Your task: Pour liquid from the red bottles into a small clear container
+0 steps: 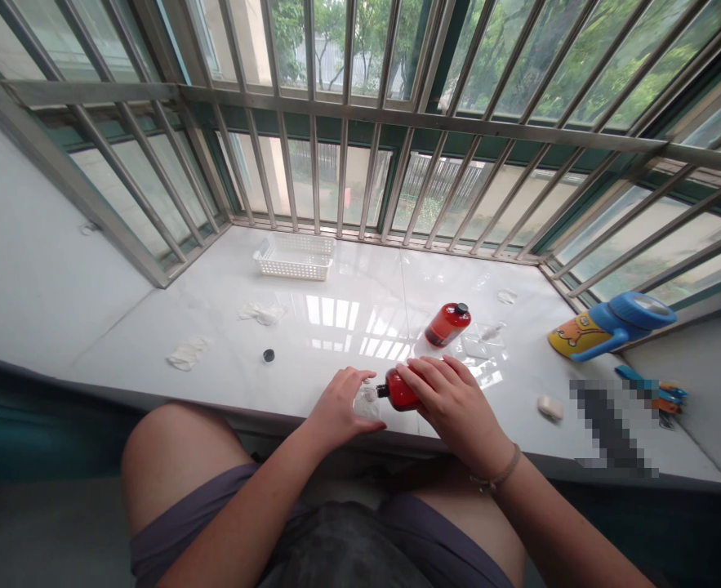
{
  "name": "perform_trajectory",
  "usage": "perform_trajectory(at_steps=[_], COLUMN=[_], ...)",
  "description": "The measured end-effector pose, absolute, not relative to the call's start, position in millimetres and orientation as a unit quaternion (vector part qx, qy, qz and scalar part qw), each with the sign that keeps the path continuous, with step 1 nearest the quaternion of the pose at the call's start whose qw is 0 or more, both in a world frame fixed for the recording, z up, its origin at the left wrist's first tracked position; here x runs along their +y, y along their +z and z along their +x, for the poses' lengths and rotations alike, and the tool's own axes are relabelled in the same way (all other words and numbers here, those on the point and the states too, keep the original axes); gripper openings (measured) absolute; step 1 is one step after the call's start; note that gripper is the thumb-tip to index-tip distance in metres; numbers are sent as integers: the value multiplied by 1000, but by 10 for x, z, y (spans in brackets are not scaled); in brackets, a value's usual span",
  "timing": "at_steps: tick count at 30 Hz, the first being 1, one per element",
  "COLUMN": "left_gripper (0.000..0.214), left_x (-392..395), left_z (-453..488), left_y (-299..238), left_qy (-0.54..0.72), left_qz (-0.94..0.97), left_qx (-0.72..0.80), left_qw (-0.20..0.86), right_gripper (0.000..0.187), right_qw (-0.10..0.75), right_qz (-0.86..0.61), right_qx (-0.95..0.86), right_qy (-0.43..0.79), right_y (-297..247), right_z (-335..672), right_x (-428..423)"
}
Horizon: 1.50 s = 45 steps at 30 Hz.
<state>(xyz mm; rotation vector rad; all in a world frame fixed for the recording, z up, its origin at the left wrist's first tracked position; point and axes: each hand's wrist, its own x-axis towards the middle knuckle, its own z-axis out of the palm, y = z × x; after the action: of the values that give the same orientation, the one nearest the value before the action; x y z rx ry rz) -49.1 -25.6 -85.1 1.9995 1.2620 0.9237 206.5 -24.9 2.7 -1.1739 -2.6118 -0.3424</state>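
My right hand (455, 400) grips a red bottle (400, 389) lying nearly level, its black tip pressed toward the mouth of a small clear bottle (367, 402). My left hand (340, 404) holds that clear bottle at the sill's near edge, partly covering it. A second red bottle (447, 324) with a black cap lies just beyond my right hand. A small black cap (268, 355) rests on the white marble sill (360, 286), left of my hands. A thin braided bracelet (498, 469) circles my right wrist.
A white plastic basket (294, 256) stands against the barred window. Crumpled tissues (189, 353) and a clear plastic bag (484, 339) lie on the sill. A blue-and-yellow flashlight (611, 327) sits at right, near a pixelated blurred patch (611, 425).
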Motion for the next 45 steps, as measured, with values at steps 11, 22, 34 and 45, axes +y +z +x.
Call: perform_trajectory(at_steps=[11, 22, 34, 45], left_gripper=[83, 87, 89, 89], left_x=[-257, -252, -242, -241], left_z=[-493, -500, -499, -499], left_y=[-827, -843, -846, -834], left_qy=[346, 342, 341, 344], left_qz=[749, 747, 748, 746], left_qx=[477, 481, 479, 479], left_qw=[304, 308, 309, 309], right_gripper=[54, 53, 52, 53], right_qw=[121, 123, 133, 133], right_qz=[-402, -397, -394, -395], right_qx=[-900, -901, -899, -899], right_qy=[-120, -127, -136, -136], right_y=[39, 78, 64, 68], right_z=[2081, 2087, 2098, 2111], right_x=[-254, -250, -233, -222])
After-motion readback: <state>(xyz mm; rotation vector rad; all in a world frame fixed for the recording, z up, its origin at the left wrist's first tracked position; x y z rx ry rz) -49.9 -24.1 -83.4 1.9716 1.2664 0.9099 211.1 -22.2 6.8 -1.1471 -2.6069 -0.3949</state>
